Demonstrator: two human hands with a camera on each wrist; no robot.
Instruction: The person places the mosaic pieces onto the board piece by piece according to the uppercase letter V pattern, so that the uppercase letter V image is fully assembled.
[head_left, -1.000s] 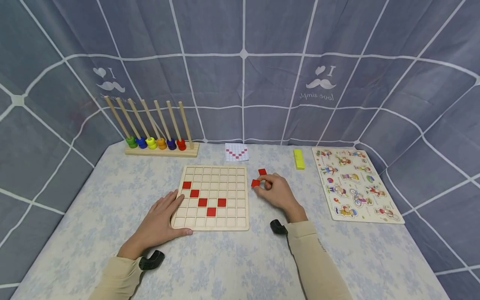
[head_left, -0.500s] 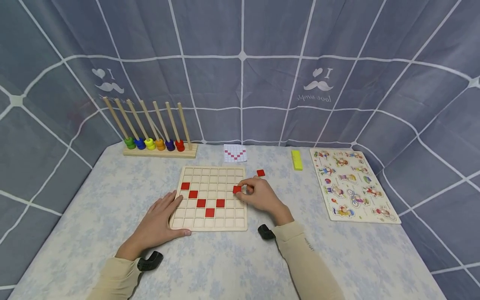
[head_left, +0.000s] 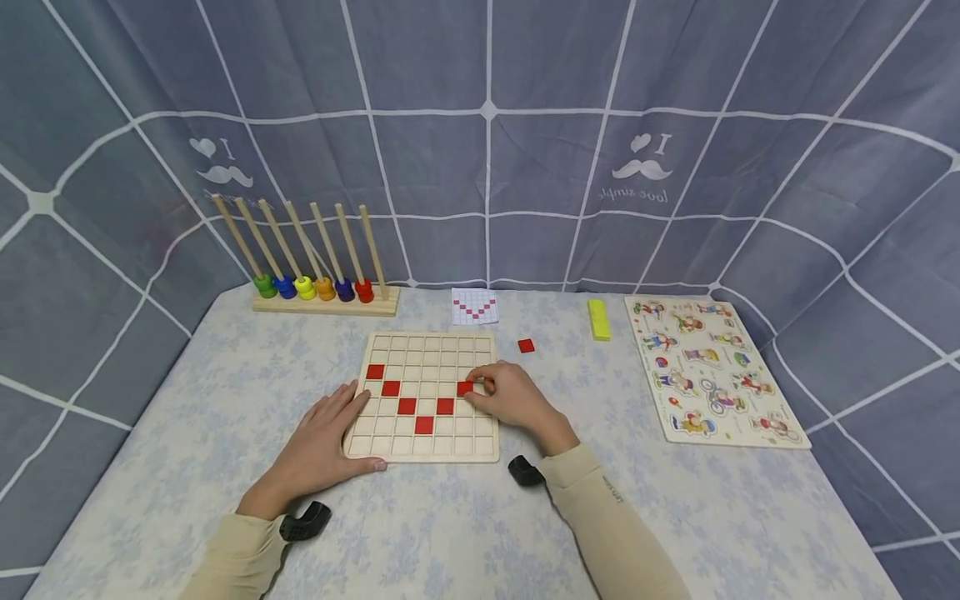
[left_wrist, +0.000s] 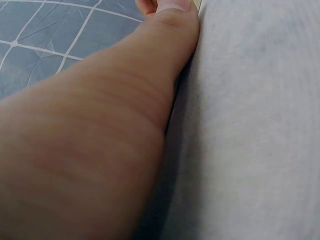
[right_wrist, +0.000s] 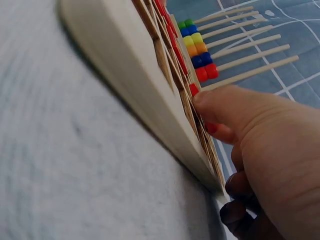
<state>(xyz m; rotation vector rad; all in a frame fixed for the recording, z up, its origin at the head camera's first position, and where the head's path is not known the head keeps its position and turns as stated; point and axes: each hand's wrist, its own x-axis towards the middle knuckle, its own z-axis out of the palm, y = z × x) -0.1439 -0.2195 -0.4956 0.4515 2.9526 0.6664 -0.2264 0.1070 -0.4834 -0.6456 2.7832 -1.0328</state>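
Note:
A wooden grid board lies on the table, with several red square tiles, such as the lowest tile, set in its cells in a slanting pattern. My left hand rests against the board's left side, fingers extended and thumb along the front edge. Between thumb and fingertip, my right hand pinches a red tile at a cell on the right part of the grid. In the right wrist view, the thumb partly covers that tile. Beyond the board lies one loose red tile.
Behind the board is a pattern card. A wooden bead rack with upright pegs stands at the back left. To the right lie a yellow block and a picture puzzle board. A grey curtain surrounds the table.
My right hand has carried the red tile leftward from beside the board onto a grid cell. The left hand has stayed at the board's edge.

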